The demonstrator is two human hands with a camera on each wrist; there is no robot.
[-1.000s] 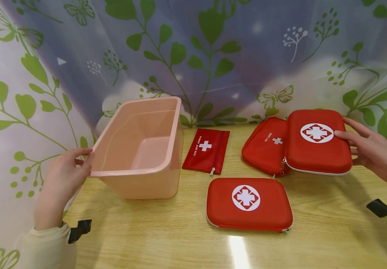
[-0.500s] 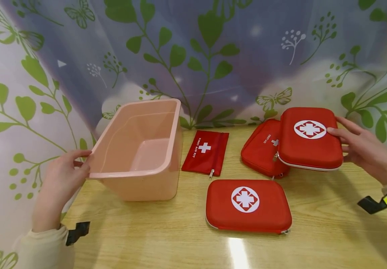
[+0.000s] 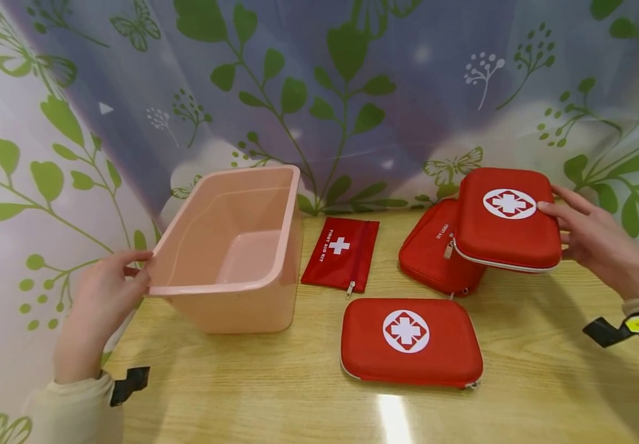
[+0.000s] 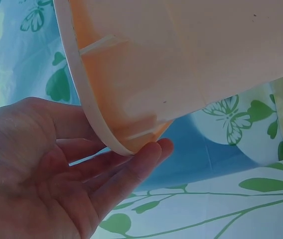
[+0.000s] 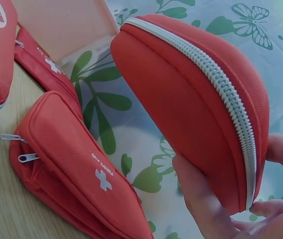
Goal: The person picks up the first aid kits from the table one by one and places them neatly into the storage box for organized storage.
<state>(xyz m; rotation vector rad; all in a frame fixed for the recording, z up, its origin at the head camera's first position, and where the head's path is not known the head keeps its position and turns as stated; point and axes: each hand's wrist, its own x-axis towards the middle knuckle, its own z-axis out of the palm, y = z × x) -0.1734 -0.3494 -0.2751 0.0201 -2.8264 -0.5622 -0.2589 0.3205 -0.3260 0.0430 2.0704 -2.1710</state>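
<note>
My left hand (image 3: 107,302) pinches the near left corner of a pink plastic bin (image 3: 252,308); the left wrist view shows thumb and fingers about its rim (image 4: 94,112). At the right, my right hand (image 3: 602,237) grips a red hard-shell first aid case (image 3: 510,240) by its right edge, holding it above the table. That case partly covers a soft red first aid bag (image 3: 427,253). In the right wrist view the held case (image 5: 181,94) is tilted, its white zipper closed. A second hard red case (image 3: 408,364) lies flat at the front.
A flat red first aid pouch (image 3: 341,253) lies between the bin and the soft bag. All rest on a wooden table (image 3: 241,394). A leaf-patterned curtain (image 3: 408,80) stands close behind and along the left side.
My right hand has carried the held case left and slightly up, so it covers more of the soft bag's right side. The left hand stays on the bin's rim.
</note>
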